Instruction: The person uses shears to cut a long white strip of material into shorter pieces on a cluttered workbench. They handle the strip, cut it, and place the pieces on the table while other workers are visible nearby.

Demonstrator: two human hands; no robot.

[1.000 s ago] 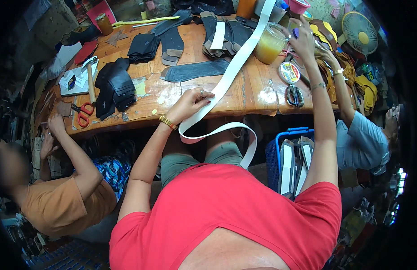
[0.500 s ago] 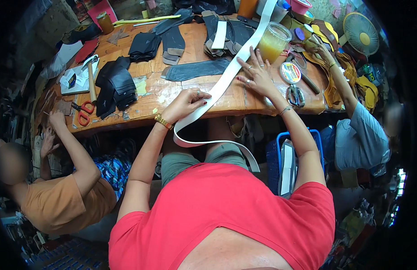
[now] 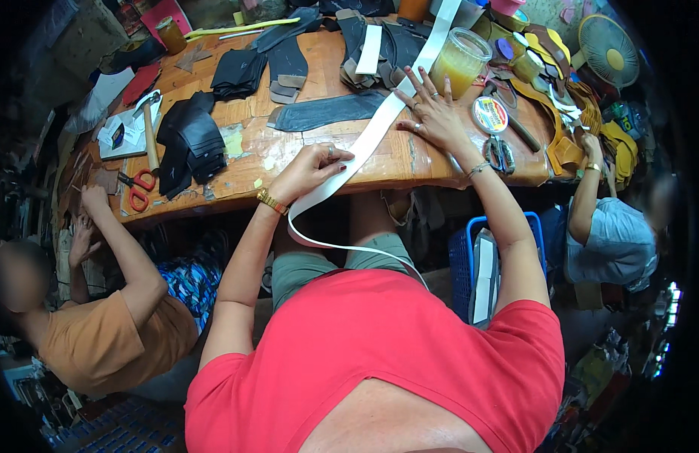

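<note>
A long white strip (image 3: 374, 133) runs slantwise over the wooden table from the far right, then curls off the near edge over my lap. My left hand (image 3: 313, 172) pinches the strip by its edge near the front of the table, thumb and fingers closed on it. Farther along, my right hand (image 3: 438, 117) has its fingers spread, the fingertips at the right edge of the strip. Beside that hand stands a clear jar (image 3: 461, 64) of yellowish stuff. A round labelled tin lid (image 3: 490, 115) and dark-handled scissors (image 3: 500, 154) lie to its right.
Dark cut pieces (image 3: 189, 140), a hammer (image 3: 151, 136) and red-handled scissors (image 3: 143, 190) lie left. A blue basket (image 3: 461, 264) stands by my right arm. One person (image 3: 112, 332) sits left, another (image 3: 610, 241) right, near yellow leather pieces (image 3: 620, 147). A fan (image 3: 608, 53) stands far right.
My right hand has shifted slightly, its fingers spread wider. The strip's hanging tail has swung and shows thinner. The person at right has drawn a hand back from the jars to the leather pieces.
</note>
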